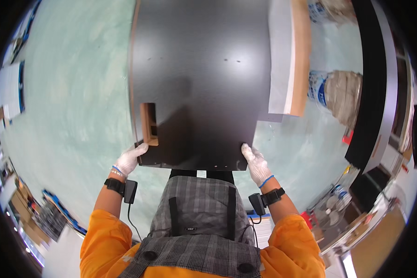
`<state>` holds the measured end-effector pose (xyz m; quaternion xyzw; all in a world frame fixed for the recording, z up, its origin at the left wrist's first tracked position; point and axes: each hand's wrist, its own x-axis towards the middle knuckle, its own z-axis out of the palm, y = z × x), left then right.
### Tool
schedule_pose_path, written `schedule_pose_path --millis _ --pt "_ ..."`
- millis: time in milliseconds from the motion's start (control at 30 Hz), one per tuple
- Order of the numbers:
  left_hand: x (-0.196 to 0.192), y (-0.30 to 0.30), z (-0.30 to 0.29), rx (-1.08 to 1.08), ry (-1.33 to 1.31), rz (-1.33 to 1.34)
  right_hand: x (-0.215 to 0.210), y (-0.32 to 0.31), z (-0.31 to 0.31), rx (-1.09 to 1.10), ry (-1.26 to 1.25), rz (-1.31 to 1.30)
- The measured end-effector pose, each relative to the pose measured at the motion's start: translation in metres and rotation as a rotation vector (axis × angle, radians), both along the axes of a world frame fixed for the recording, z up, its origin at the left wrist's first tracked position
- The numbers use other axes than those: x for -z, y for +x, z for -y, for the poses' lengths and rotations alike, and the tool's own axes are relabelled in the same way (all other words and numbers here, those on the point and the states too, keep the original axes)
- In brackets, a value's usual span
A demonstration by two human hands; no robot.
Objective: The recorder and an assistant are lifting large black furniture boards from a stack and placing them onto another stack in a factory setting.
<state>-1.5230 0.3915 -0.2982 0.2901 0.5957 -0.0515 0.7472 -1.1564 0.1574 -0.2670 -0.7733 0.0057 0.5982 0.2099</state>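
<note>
A large dark panel (199,106) stretches away from my waist to the top of the view. Near its left edge is a rectangular cutout (149,124) with bare wood-coloured sides, and small holes dot the surface. My left hand (130,158), in a white glove, grips the near left corner, thumb on top and the other fingers hidden below. At the near right corner my right hand (255,163), gloved the same way, holds the panel with its thumb on the face; its fingers underneath are mostly out of sight.
Right of the panel lie stacked pale boards (282,55) with a wood-coloured edge. Beyond them stand a blue-and-white bucket with a brown bag (340,95) and a long black board (370,83). A fan (331,208) is at the lower right. The floor (78,92) is pale green.
</note>
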Motion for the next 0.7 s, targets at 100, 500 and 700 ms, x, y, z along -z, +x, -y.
schedule_pose_path --millis 100,500,700 --pt "0.009 -0.008 -0.003 -0.097 -0.150 0.016 0.005 0.009 0.007 -0.022 0.144 -0.085" --pt "0.006 -0.013 -0.020 0.068 -0.132 0.061 0.025 -0.015 0.069 -0.093 0.257 -0.040" --pt "-0.017 0.018 -0.023 0.244 -0.156 -0.059 0.024 -0.026 0.090 0.034 0.286 -0.061"
